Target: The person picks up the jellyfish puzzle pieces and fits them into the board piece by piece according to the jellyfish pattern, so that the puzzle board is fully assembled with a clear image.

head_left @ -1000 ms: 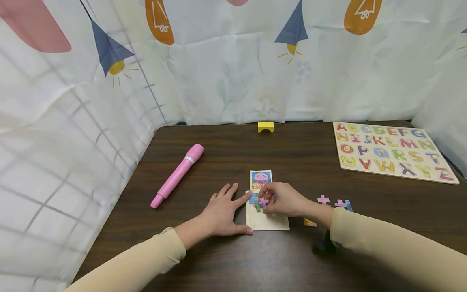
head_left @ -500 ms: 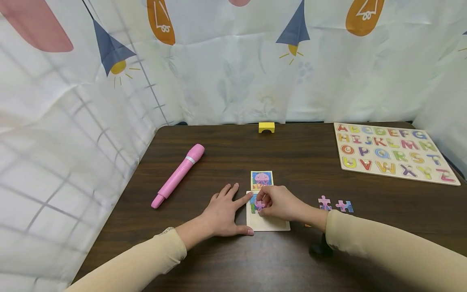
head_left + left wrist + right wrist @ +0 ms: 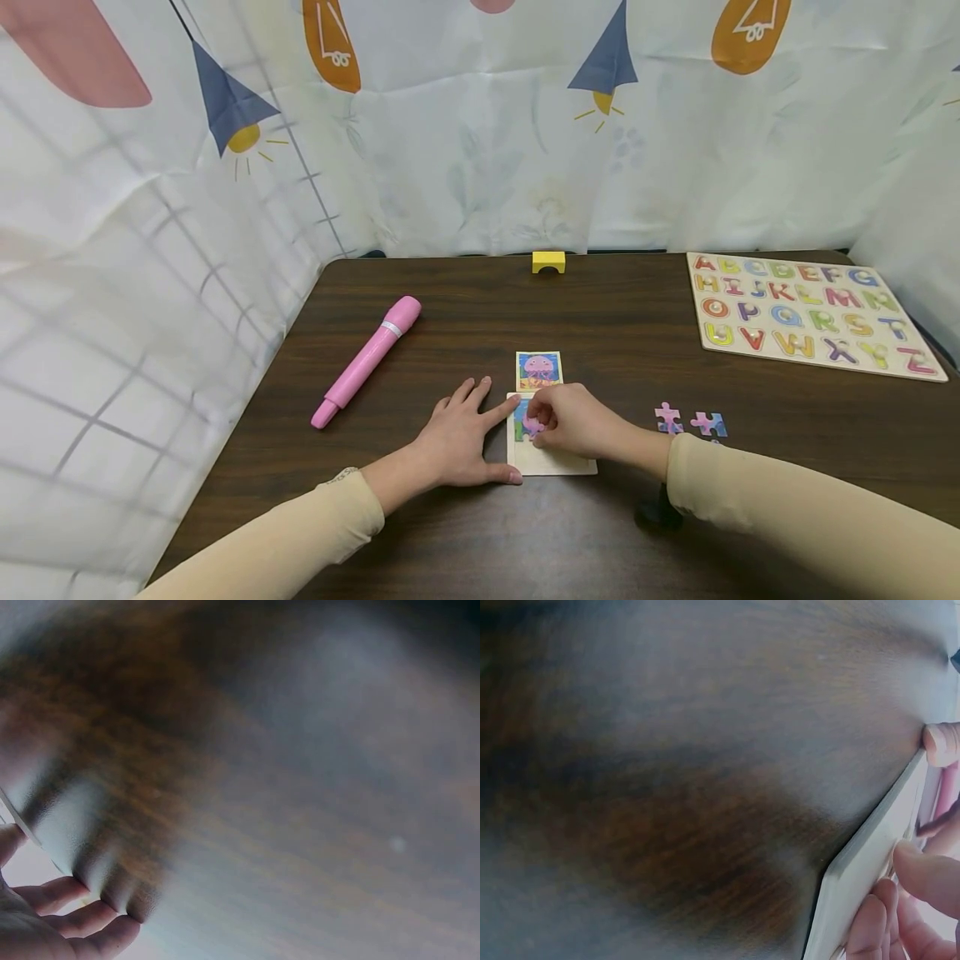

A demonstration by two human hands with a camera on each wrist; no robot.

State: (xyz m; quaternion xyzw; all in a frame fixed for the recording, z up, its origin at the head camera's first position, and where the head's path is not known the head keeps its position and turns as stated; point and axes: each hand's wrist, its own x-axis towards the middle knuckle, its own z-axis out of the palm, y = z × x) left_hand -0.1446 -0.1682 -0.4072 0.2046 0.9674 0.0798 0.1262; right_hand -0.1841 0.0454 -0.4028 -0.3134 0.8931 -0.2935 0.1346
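A small wooden puzzle tray lies on the dark table, its lower part bare pale wood. In its upper left are blue and green printed puzzle parts. My right hand is over the tray, with thumb and fingertips pinching a pink puzzle piece down at the tray's left side. The fingers partly cover that piece and the tray's right half. My left hand lies spread on the table, with index fingertip and thumb touching the tray's left edge. Just beyond the tray is a jellyfish picture card.
Loose pink-and-blue puzzle pieces lie right of the tray, some hidden by the right sleeve. A pink microphone-like toy is at left. An alphabet board fills the back right. A yellow arch block stands at the back edge.
The right hand has brought the pink-and-green puzzle piece from above the tray down against its left side, turning it slightly. The left hand has kept its place.
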